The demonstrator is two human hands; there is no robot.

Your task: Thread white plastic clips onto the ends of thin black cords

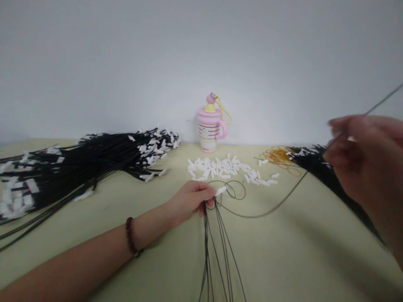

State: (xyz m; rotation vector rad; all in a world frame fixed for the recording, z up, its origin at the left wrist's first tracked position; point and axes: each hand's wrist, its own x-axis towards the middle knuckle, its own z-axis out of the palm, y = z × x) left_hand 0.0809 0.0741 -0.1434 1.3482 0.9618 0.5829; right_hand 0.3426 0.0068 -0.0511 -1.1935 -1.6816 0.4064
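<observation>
Near the middle of the table, my left hand (197, 197) is pinched on a bundle of thin black cords (220, 235) that hang down towards me. A small white plastic piece (222, 191) sticks out at its fingertips, with loops of cord around it. Raised at the right, my right hand (362, 155) is closed on one dark cord (267, 214), which sags in a curve back to the left hand and also runs up past the fingers to the right edge. This hand is somewhat blurred.
Loose white pieces (217, 167) lie scattered beyond my left hand. A big bundle of black cords with white ends (103, 155) spreads at the left. Behind stands a pink-lidded cup (208, 130). Yellow elastic bands (275, 156) and another black cord bundle (327, 180) lie right.
</observation>
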